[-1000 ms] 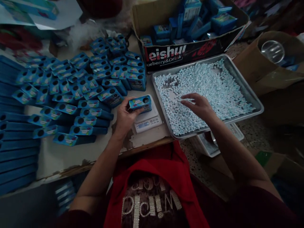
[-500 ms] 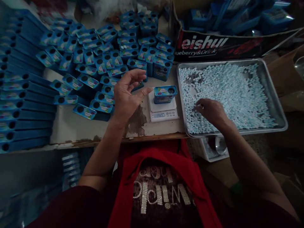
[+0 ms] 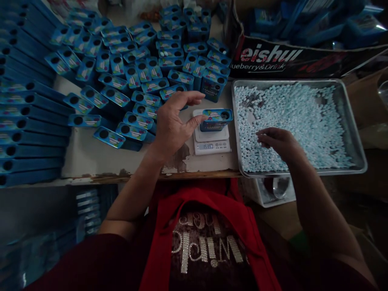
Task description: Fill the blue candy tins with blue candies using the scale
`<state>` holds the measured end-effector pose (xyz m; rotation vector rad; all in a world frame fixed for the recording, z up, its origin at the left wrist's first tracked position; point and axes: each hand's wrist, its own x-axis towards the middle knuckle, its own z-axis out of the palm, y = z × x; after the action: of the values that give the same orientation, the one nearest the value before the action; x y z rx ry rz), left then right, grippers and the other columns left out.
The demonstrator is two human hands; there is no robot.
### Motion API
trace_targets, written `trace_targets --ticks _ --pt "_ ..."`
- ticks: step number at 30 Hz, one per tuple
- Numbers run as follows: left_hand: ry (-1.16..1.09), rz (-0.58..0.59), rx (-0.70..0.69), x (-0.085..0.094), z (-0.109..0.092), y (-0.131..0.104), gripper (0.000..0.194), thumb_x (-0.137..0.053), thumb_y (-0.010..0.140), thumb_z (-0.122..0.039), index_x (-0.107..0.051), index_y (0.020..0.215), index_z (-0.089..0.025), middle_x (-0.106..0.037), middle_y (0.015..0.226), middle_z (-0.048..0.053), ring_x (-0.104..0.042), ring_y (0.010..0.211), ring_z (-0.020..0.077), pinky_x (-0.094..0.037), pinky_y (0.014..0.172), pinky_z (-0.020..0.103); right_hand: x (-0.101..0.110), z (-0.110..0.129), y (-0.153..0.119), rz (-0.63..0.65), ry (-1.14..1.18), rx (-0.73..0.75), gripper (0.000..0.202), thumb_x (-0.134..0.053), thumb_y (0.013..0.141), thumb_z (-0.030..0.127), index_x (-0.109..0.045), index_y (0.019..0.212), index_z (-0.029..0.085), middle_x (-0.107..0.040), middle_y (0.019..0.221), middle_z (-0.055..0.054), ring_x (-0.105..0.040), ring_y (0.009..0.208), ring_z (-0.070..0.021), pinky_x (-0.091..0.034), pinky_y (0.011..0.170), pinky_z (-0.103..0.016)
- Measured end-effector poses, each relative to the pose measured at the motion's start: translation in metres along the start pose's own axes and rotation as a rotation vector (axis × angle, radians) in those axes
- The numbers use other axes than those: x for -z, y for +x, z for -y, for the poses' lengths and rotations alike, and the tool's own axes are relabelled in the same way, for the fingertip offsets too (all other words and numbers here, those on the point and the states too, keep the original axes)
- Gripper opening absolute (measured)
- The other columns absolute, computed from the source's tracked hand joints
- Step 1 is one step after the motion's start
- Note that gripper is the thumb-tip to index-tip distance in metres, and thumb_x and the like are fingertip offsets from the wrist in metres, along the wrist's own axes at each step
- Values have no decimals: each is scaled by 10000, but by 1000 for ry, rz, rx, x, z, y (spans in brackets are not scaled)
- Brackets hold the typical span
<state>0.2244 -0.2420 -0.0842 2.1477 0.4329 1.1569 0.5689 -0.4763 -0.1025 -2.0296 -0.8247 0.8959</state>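
A blue tin (image 3: 216,120) with a dark hole in its printed top stands on a small white digital scale (image 3: 212,147), whose display seems to read about 15.39. My left hand (image 3: 178,119) is open in a C shape at the tin's left, its thumb tip at or against the tin's edge and the fingers raised above. Over the left part of a metal tray (image 3: 360,149) is my right hand (image 3: 280,143), fingers bent and tips slightly apart. Small pale blue and white candies (image 3: 303,117) fill the tray. I see none between the fingertips.
Many similar blue tins (image 3: 130,76) stand on the worn table (image 3: 91,161), with stacked rows (image 3: 30,141) along the left. A cardboard box (image 3: 273,60) of blue packs sits behind the tray. Below the tray is a white container (image 3: 263,194).
The scale's reading has gone up from about 14.65 to about 15.39. My right hand's fingertips have lifted and loosened slightly over the candies. The view has shifted a little.
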Motion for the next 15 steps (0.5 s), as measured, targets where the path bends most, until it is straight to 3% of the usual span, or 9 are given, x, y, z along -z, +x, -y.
trace_targets --ticks 3,7,10,13,15 --pt "31 -1 -49 -5 -3 1 426 -845 1185 -605 -745 1501 -338 -828 1337 72 -856 1241 331 -744 1090 594 -1 6 -2 11 -24 17 544 -1013 736 648 -896 1045 216 -824 828 -70 -666 687 -194 -525 657 -317" --pt "41 66 -5 -8 -2 0 486 -918 1146 -516 -721 1554 -342 -805 1394 74 -812 1327 359 -692 1187 617 1 8 -4 1 -136 69 525 -967 772 645 -911 1041 198 -763 746 -45 -675 668 -210 -523 667 -342" --pt "98 96 -8 -20 0 2 579 -967 1101 -456 -691 1597 -345 -775 1504 82 -762 1425 420 -628 1270 671 4 7 -6 -4 -242 95 538 -889 815 681 -913 1071 208 -724 717 -47 -707 699 -262 -545 711 -399" --pt "252 185 -35 -46 -14 10 660 -999 1058 -335 -677 1634 -301 -736 1618 124 -696 1529 476 -570 1324 712 5 9 -7 -70 -404 156 522 -815 846 667 -912 1143 249 -794 944 -117 -762 781 -325 -579 815 -509" --pt "399 310 -28 -63 -28 18 526 -919 1093 -183 -730 1580 -242 -765 1557 173 -740 1467 460 -629 1235 668 3 10 -4 -138 -490 206 486 -810 858 628 -905 1216 312 -806 1214 -161 -786 791 -333 -593 887 -580"
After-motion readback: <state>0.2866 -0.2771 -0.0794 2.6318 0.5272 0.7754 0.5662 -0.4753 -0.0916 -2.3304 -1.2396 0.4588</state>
